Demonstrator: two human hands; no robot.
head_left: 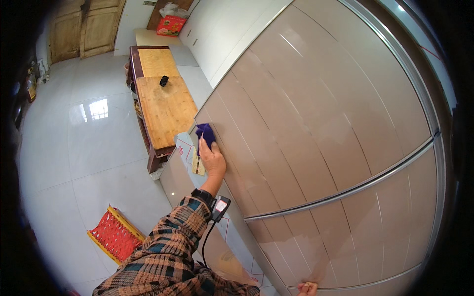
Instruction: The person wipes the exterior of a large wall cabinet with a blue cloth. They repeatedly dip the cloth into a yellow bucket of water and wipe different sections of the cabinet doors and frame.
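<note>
My left hand (213, 162) presses a bunched dark purple cloth (206, 135) against the left edge of a large, glossy beige panelled surface (281, 122). Fine lines cross these panels, and silver metal strips (344, 187) divide and border them. Just below the cloth, a yellow label (198, 164) with print sits on a ledge covered with pale film (237, 236). At the bottom edge of the view, only the fingers of my right hand (307, 288) show, beside a lower metal strip. The rest of that hand is cut off.
A low wooden table (166, 111) stands beyond the ledge, with a small black object (164, 81) on top. A red-webbed folding stool (116, 235) with a yellow frame is on the tiled floor (48, 177). Farther back are a red box (171, 26) and wooden doors (83, 29).
</note>
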